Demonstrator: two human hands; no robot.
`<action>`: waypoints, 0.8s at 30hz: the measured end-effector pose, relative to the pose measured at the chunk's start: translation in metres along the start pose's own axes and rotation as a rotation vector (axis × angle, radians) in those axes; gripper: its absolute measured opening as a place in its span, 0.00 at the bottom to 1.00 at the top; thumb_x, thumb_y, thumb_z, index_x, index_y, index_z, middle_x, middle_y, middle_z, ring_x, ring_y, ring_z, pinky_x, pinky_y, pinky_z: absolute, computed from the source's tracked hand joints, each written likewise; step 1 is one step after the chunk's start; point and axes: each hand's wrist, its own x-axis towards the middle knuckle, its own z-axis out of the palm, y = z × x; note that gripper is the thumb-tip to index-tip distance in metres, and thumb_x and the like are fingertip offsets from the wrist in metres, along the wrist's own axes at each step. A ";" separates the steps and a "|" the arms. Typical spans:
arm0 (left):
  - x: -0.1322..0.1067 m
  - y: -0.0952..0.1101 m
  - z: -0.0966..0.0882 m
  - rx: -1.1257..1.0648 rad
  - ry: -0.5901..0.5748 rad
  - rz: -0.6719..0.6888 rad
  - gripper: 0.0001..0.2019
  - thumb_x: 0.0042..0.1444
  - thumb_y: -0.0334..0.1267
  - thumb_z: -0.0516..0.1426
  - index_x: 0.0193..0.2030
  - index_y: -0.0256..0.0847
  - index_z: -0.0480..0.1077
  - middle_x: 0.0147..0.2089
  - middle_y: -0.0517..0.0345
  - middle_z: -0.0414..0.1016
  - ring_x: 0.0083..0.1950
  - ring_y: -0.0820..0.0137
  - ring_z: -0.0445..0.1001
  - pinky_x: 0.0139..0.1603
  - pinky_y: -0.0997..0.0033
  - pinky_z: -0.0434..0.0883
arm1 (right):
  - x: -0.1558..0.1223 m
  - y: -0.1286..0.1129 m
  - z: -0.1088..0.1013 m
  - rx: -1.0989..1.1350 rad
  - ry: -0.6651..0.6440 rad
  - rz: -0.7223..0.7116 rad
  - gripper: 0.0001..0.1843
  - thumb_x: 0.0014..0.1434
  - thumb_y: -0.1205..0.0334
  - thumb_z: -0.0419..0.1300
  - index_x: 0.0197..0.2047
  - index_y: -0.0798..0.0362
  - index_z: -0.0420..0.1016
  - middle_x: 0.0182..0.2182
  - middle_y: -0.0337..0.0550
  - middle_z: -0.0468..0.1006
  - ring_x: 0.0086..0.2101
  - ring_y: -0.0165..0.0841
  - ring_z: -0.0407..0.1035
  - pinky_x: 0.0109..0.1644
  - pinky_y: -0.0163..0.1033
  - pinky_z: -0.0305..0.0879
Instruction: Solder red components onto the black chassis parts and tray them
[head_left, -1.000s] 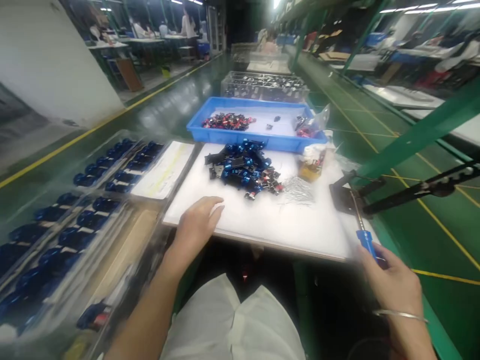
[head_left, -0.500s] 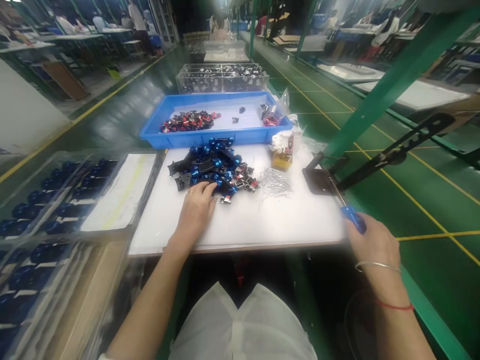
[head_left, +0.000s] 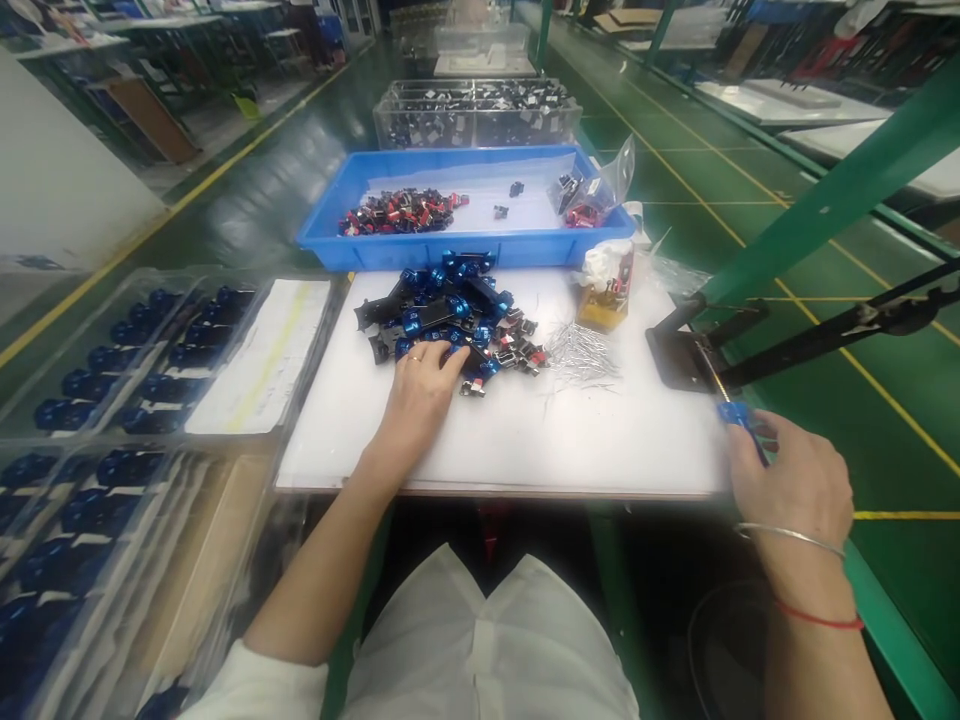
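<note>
My left hand (head_left: 421,385) lies at the near edge of a pile of blue-and-black plastic parts (head_left: 439,312). Its fingers and thumb curl closed about one blue-and-black part in the pile, mostly hidden by the hand. A screwdriver (head_left: 733,412) with a blue handle is in my right hand (head_left: 795,478), its shaft pointing up and away toward a black metal stand (head_left: 679,352). Small metal pieces with red and white bits (head_left: 517,345) lie beside the pile. Right of them are loose thin silver pins (head_left: 583,355).
A blue tray (head_left: 465,250) with small red and black parts stands behind the pile. A yellow container (head_left: 602,308) sits near the stand. At left, clear trays hold blue parts (head_left: 146,385) and a paper sheet (head_left: 259,355). A green post (head_left: 832,190) slants at right.
The view has shifted, so the table appears higher and further right. My left hand remains at the pile, its thumb a little further from the fingers. My right hand still holds the screwdriver by the stand.
</note>
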 end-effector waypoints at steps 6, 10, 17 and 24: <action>0.005 -0.004 -0.004 -0.005 -0.030 -0.056 0.23 0.56 0.19 0.50 0.57 0.32 0.67 0.52 0.38 0.72 0.55 0.53 0.69 0.52 0.55 0.71 | -0.002 0.002 0.013 0.093 0.203 -0.170 0.24 0.66 0.52 0.47 0.50 0.58 0.76 0.40 0.62 0.77 0.45 0.58 0.69 0.50 0.61 0.64; 0.008 -0.005 -0.009 -0.057 -0.064 -0.035 0.18 0.57 0.20 0.49 0.52 0.35 0.68 0.56 0.40 0.72 0.59 0.54 0.67 0.56 0.54 0.68 | -0.003 0.001 0.030 0.196 0.378 -0.308 0.17 0.65 0.53 0.52 0.45 0.53 0.78 0.38 0.57 0.79 0.40 0.52 0.72 0.46 0.57 0.67; 0.010 -0.004 -0.013 0.019 -0.062 -0.044 0.19 0.56 0.22 0.51 0.54 0.35 0.68 0.51 0.40 0.74 0.53 0.53 0.71 0.52 0.53 0.69 | -0.015 -0.023 0.033 0.273 0.436 -0.554 0.12 0.68 0.60 0.54 0.48 0.53 0.77 0.38 0.50 0.80 0.39 0.44 0.74 0.46 0.49 0.69; -0.018 -0.014 -0.032 -0.225 0.268 -0.057 0.19 0.58 0.30 0.59 0.56 0.39 0.67 0.53 0.45 0.74 0.58 0.56 0.72 0.59 0.53 0.70 | -0.030 -0.050 0.027 0.428 0.363 -0.573 0.10 0.67 0.64 0.55 0.46 0.51 0.77 0.37 0.47 0.81 0.38 0.40 0.75 0.44 0.45 0.72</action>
